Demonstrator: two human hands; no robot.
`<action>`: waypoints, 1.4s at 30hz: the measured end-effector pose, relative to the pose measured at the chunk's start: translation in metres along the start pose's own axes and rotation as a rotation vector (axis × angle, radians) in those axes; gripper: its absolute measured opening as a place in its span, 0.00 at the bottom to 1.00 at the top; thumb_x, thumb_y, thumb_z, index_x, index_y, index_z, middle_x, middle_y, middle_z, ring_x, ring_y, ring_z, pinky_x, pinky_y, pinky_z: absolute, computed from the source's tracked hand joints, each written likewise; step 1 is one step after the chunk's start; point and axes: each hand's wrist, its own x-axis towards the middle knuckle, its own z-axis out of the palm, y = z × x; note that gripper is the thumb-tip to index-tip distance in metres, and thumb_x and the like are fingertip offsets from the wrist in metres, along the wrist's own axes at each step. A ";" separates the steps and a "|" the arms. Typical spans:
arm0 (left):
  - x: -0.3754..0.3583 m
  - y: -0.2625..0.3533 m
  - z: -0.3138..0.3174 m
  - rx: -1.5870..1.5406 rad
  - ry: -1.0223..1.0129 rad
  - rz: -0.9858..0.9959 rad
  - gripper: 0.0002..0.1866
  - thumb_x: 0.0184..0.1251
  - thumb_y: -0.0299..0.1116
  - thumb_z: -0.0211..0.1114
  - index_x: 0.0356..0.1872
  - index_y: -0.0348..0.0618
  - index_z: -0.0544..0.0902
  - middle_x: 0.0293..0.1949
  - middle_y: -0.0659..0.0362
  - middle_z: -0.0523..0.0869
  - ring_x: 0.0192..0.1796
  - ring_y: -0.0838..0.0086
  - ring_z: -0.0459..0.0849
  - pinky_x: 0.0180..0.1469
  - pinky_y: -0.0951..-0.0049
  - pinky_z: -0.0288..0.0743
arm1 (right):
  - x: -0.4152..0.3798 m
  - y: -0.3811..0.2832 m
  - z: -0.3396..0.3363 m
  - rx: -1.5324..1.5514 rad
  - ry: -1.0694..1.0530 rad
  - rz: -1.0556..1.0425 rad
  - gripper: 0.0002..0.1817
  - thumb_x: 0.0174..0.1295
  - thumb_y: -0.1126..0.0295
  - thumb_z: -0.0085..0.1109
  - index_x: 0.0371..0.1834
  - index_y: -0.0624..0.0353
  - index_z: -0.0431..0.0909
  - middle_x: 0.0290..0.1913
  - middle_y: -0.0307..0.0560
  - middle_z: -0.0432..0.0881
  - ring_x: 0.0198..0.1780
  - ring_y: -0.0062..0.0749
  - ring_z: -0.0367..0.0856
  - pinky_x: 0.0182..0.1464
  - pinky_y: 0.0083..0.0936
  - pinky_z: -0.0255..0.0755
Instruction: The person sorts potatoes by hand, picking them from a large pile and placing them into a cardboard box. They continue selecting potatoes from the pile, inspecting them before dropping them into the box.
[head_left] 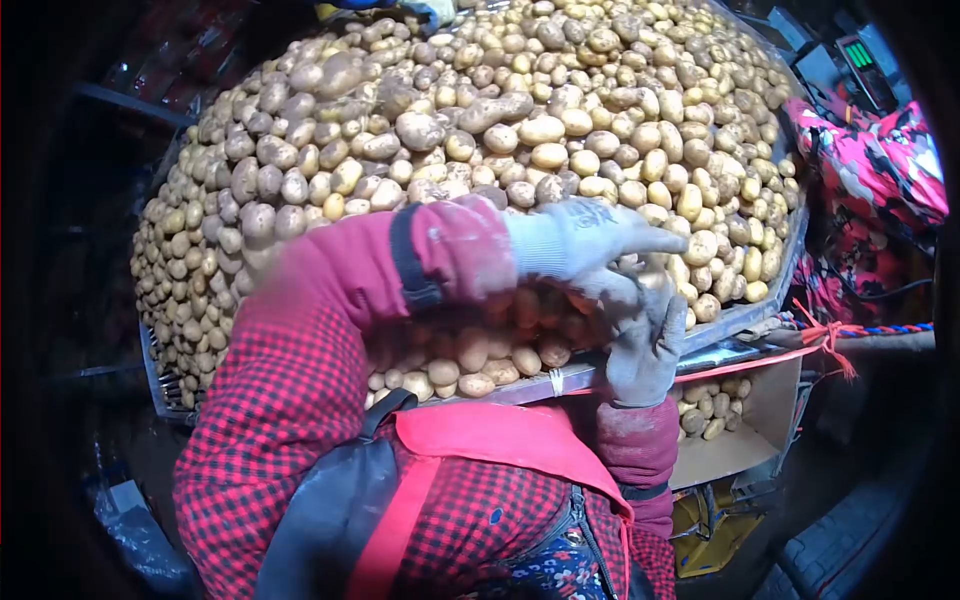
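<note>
A wide heap of potatoes fills the big table in the head view. My left hand, in a pale grey knit glove, reaches across from the left just above the heap's near side. Its upper fingers stretch out to the right, and no potato shows in it. Close below is my right hand, in a dirty grey glove at the table's near edge. Its fingers point up and stand partly apart, slightly curled; I see nothing held there. The two gloves overlap in view, which hides some fingers and the potatoes behind them.
A metal rim borders the heap. Below it on the right stands a cardboard box with several potatoes inside. A red cord is knotted near the corner. Pink patterned cloth and a device with green digits are at right.
</note>
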 end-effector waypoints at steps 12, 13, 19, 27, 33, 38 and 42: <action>-0.055 -0.137 -0.122 0.604 0.050 -0.818 0.31 0.66 0.48 0.69 0.70 0.53 0.78 0.61 0.48 0.87 0.62 0.53 0.86 0.63 0.56 0.79 | 0.006 0.007 -0.012 0.450 0.094 0.543 0.41 0.76 0.32 0.46 0.70 0.60 0.73 0.60 0.59 0.83 0.58 0.53 0.85 0.54 0.54 0.83; -0.053 -0.134 -0.125 0.548 0.071 -0.840 0.30 0.66 0.47 0.69 0.69 0.52 0.78 0.59 0.48 0.88 0.60 0.53 0.86 0.63 0.57 0.79 | 0.006 0.011 -0.016 0.583 0.065 0.577 0.39 0.77 0.34 0.45 0.67 0.61 0.75 0.58 0.59 0.84 0.55 0.53 0.86 0.53 0.55 0.84; -0.031 -0.040 -0.101 -0.150 0.086 -0.625 0.30 0.69 0.41 0.71 0.72 0.51 0.78 0.52 0.56 0.90 0.53 0.69 0.88 0.58 0.68 0.82 | 0.008 -0.008 0.006 0.376 -0.069 0.437 0.33 0.81 0.43 0.45 0.78 0.53 0.65 0.68 0.63 0.76 0.55 0.49 0.86 0.51 0.46 0.87; 0.002 -0.079 -0.096 0.424 0.077 -0.402 0.29 0.68 0.49 0.63 0.69 0.51 0.79 0.57 0.45 0.87 0.61 0.52 0.86 0.61 0.54 0.80 | 0.003 0.004 -0.005 0.598 -0.112 0.549 0.37 0.80 0.48 0.45 0.87 0.49 0.52 0.71 0.60 0.76 0.51 0.42 0.85 0.43 0.36 0.85; 0.020 -0.164 -0.112 0.771 -0.250 -0.772 0.25 0.66 0.46 0.67 0.64 0.54 0.82 0.61 0.50 0.87 0.62 0.54 0.87 0.63 0.52 0.79 | 0.006 0.004 -0.011 0.609 -0.045 0.534 0.36 0.81 0.47 0.42 0.87 0.51 0.52 0.71 0.61 0.75 0.47 0.39 0.86 0.44 0.34 0.85; 0.007 -0.154 -0.112 0.756 -0.128 -0.760 0.30 0.66 0.48 0.70 0.70 0.58 0.79 0.60 0.49 0.87 0.63 0.52 0.85 0.65 0.56 0.77 | 0.010 -0.004 -0.010 0.596 0.062 0.559 0.39 0.79 0.43 0.43 0.85 0.57 0.56 0.72 0.58 0.74 0.51 0.37 0.85 0.48 0.37 0.85; -0.013 -0.074 -0.104 0.424 0.009 -0.583 0.38 0.62 0.47 0.73 0.75 0.57 0.74 0.53 0.49 0.91 0.53 0.56 0.91 0.56 0.59 0.84 | 0.011 0.010 -0.023 0.817 0.017 0.468 0.39 0.78 0.41 0.46 0.81 0.58 0.62 0.75 0.58 0.73 0.63 0.46 0.83 0.53 0.39 0.84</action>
